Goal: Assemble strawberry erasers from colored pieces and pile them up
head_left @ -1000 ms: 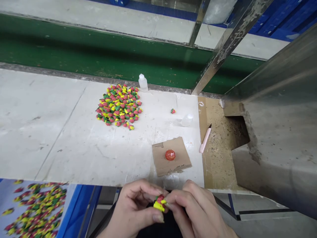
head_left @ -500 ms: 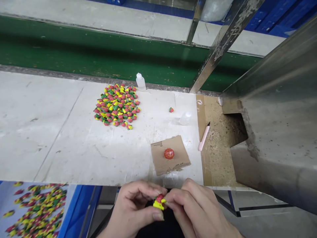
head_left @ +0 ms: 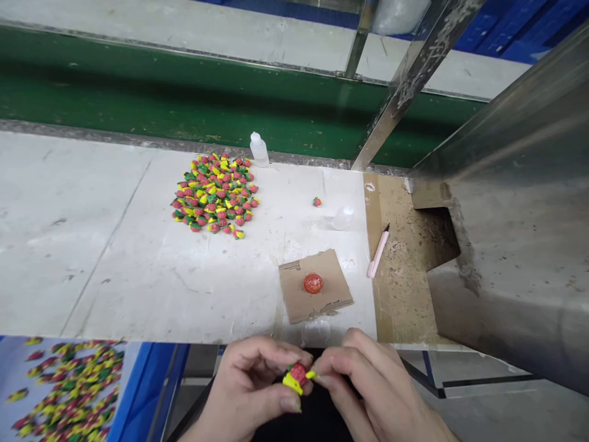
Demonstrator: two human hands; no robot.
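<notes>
My left hand [head_left: 251, 383] and my right hand [head_left: 372, 387] pinch a small strawberry-shaped piece [head_left: 297, 377] between their fingertips, just below the table's front edge. The piece has a red body with yellow and green parts, and my fingers partly cover it. On the white table [head_left: 101, 264] lies a heap of similar pieces [head_left: 214, 193]. One loose strawberry piece [head_left: 317, 201] sits to its right. A glossy red round piece [head_left: 313, 283] rests on a cardboard square [head_left: 294, 294] close in front of my hands.
A plastic dropper bottle [head_left: 259, 150] stands at the table's back edge, and a pink utility knife [head_left: 378, 253] lies on brown card at the right. A blue bin [head_left: 64, 393] of pieces sits lower left. A green belt [head_left: 175, 104] runs behind the table.
The piece has turned slightly between my fingers, with more red and a yellow tip showing on its right. My view has shifted a little, and both hands still hold the piece.
</notes>
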